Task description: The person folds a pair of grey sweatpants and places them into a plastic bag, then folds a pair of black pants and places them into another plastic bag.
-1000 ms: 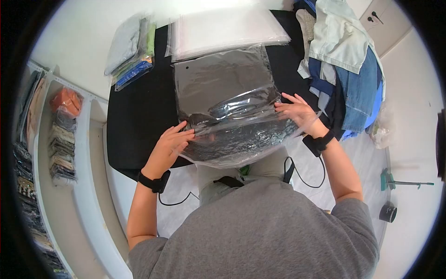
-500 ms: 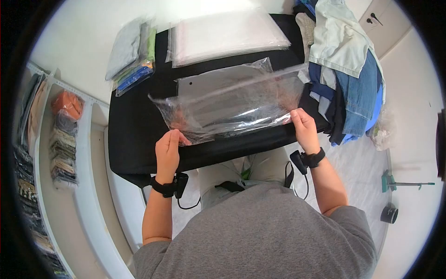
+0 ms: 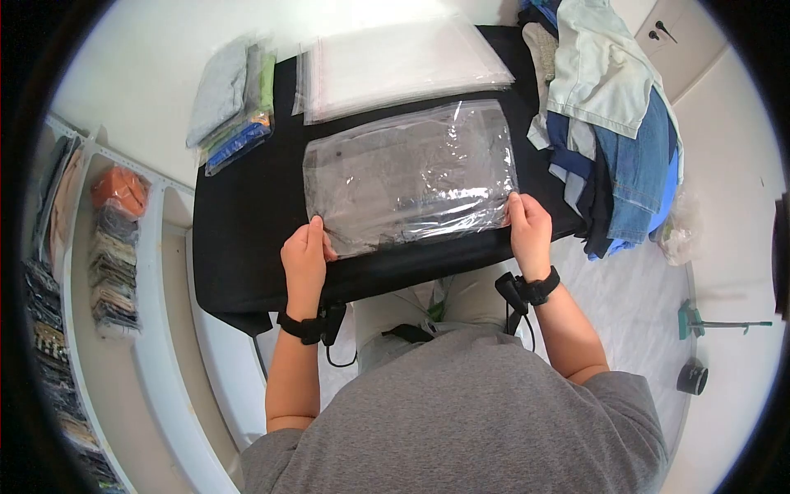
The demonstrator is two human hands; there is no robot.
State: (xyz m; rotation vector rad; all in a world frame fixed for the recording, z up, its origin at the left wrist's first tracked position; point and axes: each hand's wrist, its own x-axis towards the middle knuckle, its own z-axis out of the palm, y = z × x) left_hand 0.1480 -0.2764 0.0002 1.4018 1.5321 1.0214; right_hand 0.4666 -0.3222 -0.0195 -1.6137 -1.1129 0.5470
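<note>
A clear plastic bag (image 3: 411, 177) lies spread lengthwise across the black-covered table, shiny and creased towards its right side. Through the film shows a flat grey piece with a small dark spot near its far left corner. My left hand (image 3: 304, 255) pinches the bag's near left corner between thumb and fingers. At the near right corner, my right hand (image 3: 531, 230) grips the plastic the same way, thumb on top. Both wrists wear black straps with small devices and cables.
Behind the bag lies a stack of clear plastic bags (image 3: 403, 66). Bagged folded clothes (image 3: 226, 99) are piled at the far left, and loose clothes with denim (image 3: 617, 156) hang over the right edge. Shelves (image 3: 152, 288) with packed garments stand left; a green-headed broom (image 3: 691, 321) is right.
The bag's raised far edge has come down flat, and the film now covers the grey piece. My hands have moved slightly closer together, still gripping the near corners.
</note>
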